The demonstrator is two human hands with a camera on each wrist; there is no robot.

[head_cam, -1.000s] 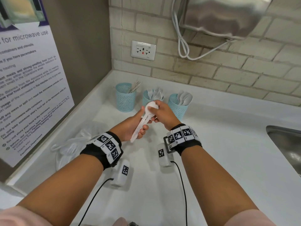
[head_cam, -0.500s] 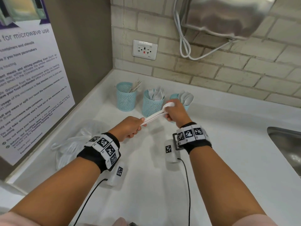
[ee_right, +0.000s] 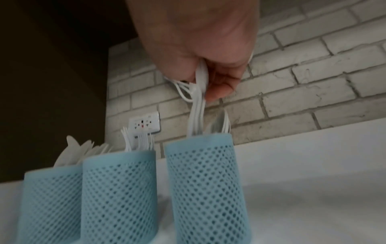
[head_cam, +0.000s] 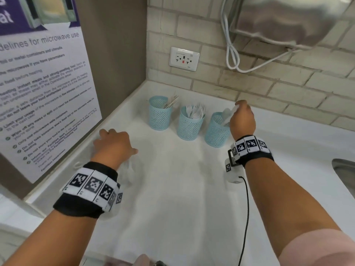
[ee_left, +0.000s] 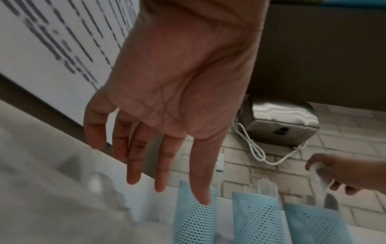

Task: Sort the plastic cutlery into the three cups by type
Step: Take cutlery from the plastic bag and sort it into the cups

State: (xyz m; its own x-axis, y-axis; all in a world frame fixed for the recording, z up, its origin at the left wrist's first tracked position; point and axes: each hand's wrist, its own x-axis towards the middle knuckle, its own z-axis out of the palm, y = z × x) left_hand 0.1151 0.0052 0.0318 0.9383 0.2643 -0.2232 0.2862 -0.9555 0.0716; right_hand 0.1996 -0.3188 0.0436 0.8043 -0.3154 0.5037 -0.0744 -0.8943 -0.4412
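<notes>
Three pale blue mesh cups stand in a row near the brick wall. The left cup (head_cam: pixel 159 114) holds knives, the middle cup (head_cam: pixel 189 123) forks, the right cup (head_cam: pixel 217 131) spoons. My right hand (head_cam: pixel 242 118) hovers over the right cup and pinches white plastic spoons (ee_right: pixel 198 105) by their bowls, handles down inside the right cup (ee_right: pixel 206 181). My left hand (head_cam: pixel 113 144) reaches left over a clear plastic bag (head_cam: pixel 128 169); in the left wrist view my left hand (ee_left: pixel 158 165) has straight, spread fingers and holds nothing.
A white counter (head_cam: pixel 182 189) runs to a steel sink (head_cam: pixel 345 173) at the right edge. A brown panel with a microwave notice (head_cam: pixel 44 96) closes the left side. A wall socket (head_cam: pixel 184 58) and a steel dispenser (head_cam: pixel 288 22) with a white cord hang behind.
My right hand took the spoons out of the left hand and carried them right, over the right cup. My left hand let go and moved left toward the plastic bag.
</notes>
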